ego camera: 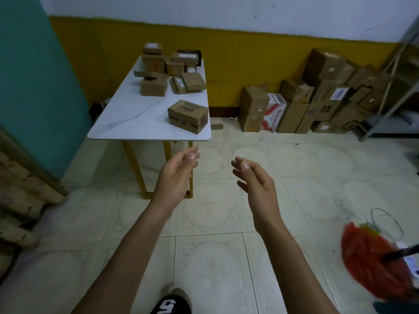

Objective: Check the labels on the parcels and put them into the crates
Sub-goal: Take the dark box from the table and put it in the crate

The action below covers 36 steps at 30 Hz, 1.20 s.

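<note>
Several brown cardboard parcels stand on a white table (136, 123) ahead of me. The nearest parcel (188, 116) sits alone at the table's front right corner. More parcels (156, 71) are stacked and scattered toward the table's far end. My left hand (175, 172) and my right hand (256, 180) are both raised over the tiled floor, short of the table's front edge. Their fingers are relaxed and hold nothing. No crate is in view.
A heap of larger cardboard boxes (317, 96) lines the yellow wall at the right. A metal shelf (399, 71) stands at the far right. A red bag (371, 250) and loose wire lie on the floor at lower right. Wooden planks (20, 196) lean at the left.
</note>
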### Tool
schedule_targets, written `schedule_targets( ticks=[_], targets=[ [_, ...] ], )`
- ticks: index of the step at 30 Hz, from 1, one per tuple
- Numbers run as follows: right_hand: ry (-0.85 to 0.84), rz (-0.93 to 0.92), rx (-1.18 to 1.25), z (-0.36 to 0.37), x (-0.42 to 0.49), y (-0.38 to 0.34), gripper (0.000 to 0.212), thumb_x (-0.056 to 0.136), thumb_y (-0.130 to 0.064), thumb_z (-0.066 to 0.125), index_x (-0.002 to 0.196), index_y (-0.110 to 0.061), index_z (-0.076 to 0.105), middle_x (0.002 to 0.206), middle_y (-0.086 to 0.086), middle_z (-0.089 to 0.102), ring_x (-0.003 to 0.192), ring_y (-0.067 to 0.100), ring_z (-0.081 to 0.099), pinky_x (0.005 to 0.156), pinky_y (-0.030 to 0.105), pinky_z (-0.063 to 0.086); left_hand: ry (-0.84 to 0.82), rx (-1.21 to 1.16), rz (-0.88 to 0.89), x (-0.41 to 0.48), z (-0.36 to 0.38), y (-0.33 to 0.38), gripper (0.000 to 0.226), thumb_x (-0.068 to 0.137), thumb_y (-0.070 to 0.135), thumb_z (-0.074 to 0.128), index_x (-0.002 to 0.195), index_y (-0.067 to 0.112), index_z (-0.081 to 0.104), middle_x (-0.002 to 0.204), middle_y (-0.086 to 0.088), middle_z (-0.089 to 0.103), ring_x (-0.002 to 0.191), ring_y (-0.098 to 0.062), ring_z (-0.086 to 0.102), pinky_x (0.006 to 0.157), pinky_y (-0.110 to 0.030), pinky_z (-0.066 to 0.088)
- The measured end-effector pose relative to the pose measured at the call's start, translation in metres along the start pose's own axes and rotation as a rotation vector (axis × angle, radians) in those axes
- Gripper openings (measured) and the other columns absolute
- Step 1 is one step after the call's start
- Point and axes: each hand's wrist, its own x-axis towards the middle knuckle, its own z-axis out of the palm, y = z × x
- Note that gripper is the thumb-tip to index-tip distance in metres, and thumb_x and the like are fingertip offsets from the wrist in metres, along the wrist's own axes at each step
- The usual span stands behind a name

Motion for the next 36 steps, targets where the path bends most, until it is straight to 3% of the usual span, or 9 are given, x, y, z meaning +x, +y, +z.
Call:
schedule_targets(
  ticks=[3, 5, 7, 12, 20, 22, 26, 32, 36],
  targets=[
    [-0.015, 0.017, -0.007, -0.015, 0.039, 0.011, 0.034, 0.092, -0.050, 0.047, 0.123, -0.039, 0.054, 0.128, -0.017, 0.059, 0.121, 0.002, 0.053, 0.099, 0.023, 0.044, -0.001, -0.017, -0.020, 0.039, 0.025, -0.007, 0.041, 0.100, 0.036, 0.038, 0.140, 0.028, 0.042, 0.140, 0.010, 0.048, 0.127, -0.006, 0.046, 0.108, -0.032, 0.038],
    [-0.010, 0.042, -0.017, -0.026, 0.070, 0.020, 0.053, 0.086, -0.066, 0.043, 0.134, -0.043, 0.044, 0.142, -0.014, 0.048, 0.130, 0.004, 0.044, 0.105, 0.027, 0.038, -0.033, -0.067, -0.028, 0.067, 0.045, -0.015, 0.049, 0.099, 0.041, 0.037, 0.146, 0.034, 0.030, 0.143, 0.021, 0.035, 0.129, 0.006, 0.035, 0.105, -0.018, 0.032],
    [0.005, 0.077, -0.023, -0.040, 0.106, 0.029, 0.075, 0.078, -0.077, 0.036, 0.144, -0.041, 0.033, 0.151, -0.012, 0.037, 0.136, 0.006, 0.036, 0.112, 0.033, 0.032, -0.056, -0.075, -0.029, 0.098, 0.067, -0.022, 0.057, 0.093, 0.051, 0.035, 0.148, 0.039, 0.022, 0.137, 0.030, 0.026, 0.119, 0.021, 0.028, 0.092, -0.002, 0.028],
    [0.041, 0.142, -0.016, -0.076, 0.218, 0.048, 0.088, 0.072, -0.078, 0.029, 0.148, -0.033, 0.029, 0.153, -0.006, 0.036, 0.137, 0.013, 0.037, 0.109, 0.034, 0.031, -0.095, -0.124, -0.098, 0.198, 0.122, -0.042, 0.074, 0.078, 0.062, 0.035, 0.146, 0.036, 0.028, 0.151, 0.017, 0.027, 0.132, 0.001, 0.027, 0.107, -0.026, 0.025],
    [0.030, 0.198, 0.017, -0.094, 0.374, 0.058, 0.091, 0.073, -0.074, 0.030, 0.151, -0.030, 0.019, 0.152, -0.001, 0.037, 0.132, 0.014, 0.044, 0.109, 0.038, 0.036, -0.092, -0.168, -0.139, 0.347, 0.170, -0.046, 0.066, 0.083, 0.055, 0.045, 0.144, 0.031, 0.031, 0.151, 0.009, 0.033, 0.126, 0.001, 0.034, 0.105, -0.025, 0.029],
    [-0.002, 0.210, 0.025, -0.091, 0.405, 0.065, 0.089, 0.074, -0.072, 0.030, 0.151, -0.030, 0.020, 0.152, -0.001, 0.037, 0.132, 0.014, 0.044, 0.109, 0.038, 0.037, -0.070, -0.189, -0.140, 0.378, 0.174, -0.050, 0.057, 0.083, 0.058, 0.051, 0.134, 0.037, 0.035, 0.145, 0.013, 0.036, 0.129, -0.002, 0.035, 0.111, -0.031, 0.028],
    [-0.093, 0.279, 0.037, -0.085, 0.475, 0.084, 0.088, 0.073, -0.072, 0.031, 0.149, -0.028, 0.026, 0.151, 0.001, 0.039, 0.131, 0.016, 0.046, 0.109, 0.039, 0.038, -0.064, -0.202, -0.162, 0.436, 0.186, -0.061, 0.042, 0.076, 0.060, 0.042, 0.116, 0.046, 0.044, 0.142, 0.017, 0.037, 0.134, -0.004, 0.035, 0.116, -0.042, 0.025],
    [-0.230, 0.316, 0.039, -0.086, 0.614, 0.107, 0.088, 0.070, -0.074, 0.034, 0.145, -0.027, 0.035, 0.145, -0.001, 0.046, 0.126, 0.016, 0.051, 0.106, 0.038, 0.040, -0.033, -0.153, -0.210, 0.548, 0.222, -0.070, 0.050, 0.075, 0.058, 0.034, 0.123, 0.043, 0.034, 0.153, 0.007, 0.030, 0.140, -0.012, 0.031, 0.118, -0.044, 0.023],
    [-0.332, 0.304, 0.029, -0.101, 0.721, 0.105, 0.085, 0.069, -0.074, 0.036, 0.141, -0.029, 0.040, 0.137, -0.004, 0.052, 0.120, 0.014, 0.055, 0.103, 0.036, 0.043, 0.078, -0.176, -0.239, 0.631, 0.254, -0.064, 0.051, 0.086, 0.057, 0.049, 0.130, 0.037, 0.033, 0.152, 0.002, 0.033, 0.138, -0.014, 0.035, 0.116, -0.043, 0.027]
  ],
)
